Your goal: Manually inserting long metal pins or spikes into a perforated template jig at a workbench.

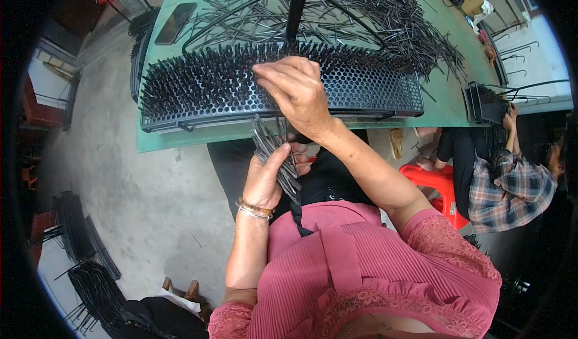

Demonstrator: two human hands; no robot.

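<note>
My left hand (268,173) is wrapped round a bundle of thin dark rods (288,182), held just below the table's near edge. In front of me lies a long black perforated rack (367,92) with rows of round holes. Dark rods (198,74) stand upright in its holes, packed across the left part and along the far side. Over the middle of the rack, my right hand (295,92) is closed in a pinch against the standing rods. Whatever lies between its fingertips is too small to make out. Bare holes show in the rack's near right part.
A big heap of loose rods (397,20) covers the far side of the green table (150,141). A phone (176,23) lies at the far left. Black metal bars rise above the rack. To the right, another person (506,185) works at a smaller rack, near a red stool (442,188).
</note>
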